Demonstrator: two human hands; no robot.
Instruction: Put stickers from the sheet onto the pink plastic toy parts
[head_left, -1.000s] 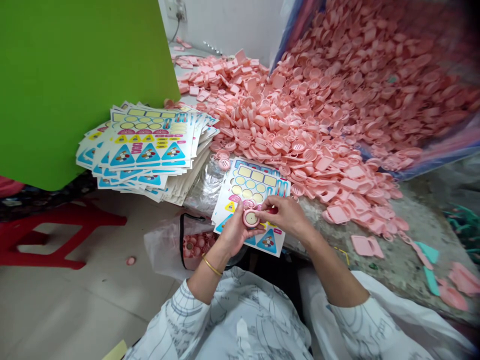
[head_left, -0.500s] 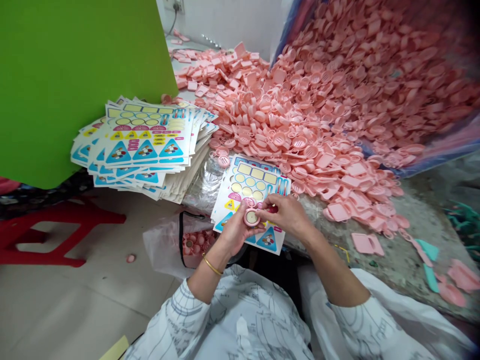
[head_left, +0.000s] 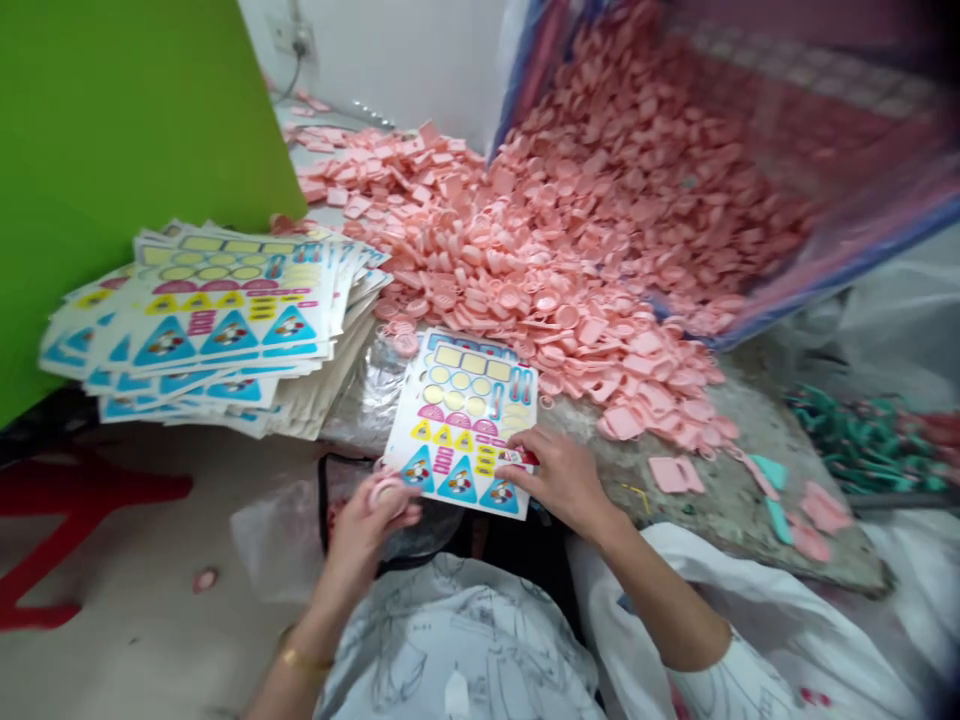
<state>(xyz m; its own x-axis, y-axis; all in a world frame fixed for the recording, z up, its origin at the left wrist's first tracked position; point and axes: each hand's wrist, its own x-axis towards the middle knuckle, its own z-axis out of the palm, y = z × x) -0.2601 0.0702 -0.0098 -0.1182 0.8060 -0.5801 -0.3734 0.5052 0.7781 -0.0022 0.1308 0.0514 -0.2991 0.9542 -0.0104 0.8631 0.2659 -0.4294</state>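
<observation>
Moved: left hand (head_left: 364,545) pulled away from right hand (head_left: 561,482), down-left
Left grip: pinching pink plastic ring (head_left: 388,492), just off sticker sheet (head_left: 461,425) corner
Right grip: pinching small red-white strip (head_left: 519,458) at sheet edge

Head camera, worn by the person, faces forward and down over their shirt (head_left: 457,640). Left hand (head_left: 367,535) and right hand (head_left: 562,480) sit close, lower centre; pink pile (head_left: 525,250) farther, upper right; wall (head_left: 390,60) beyond, top.
</observation>
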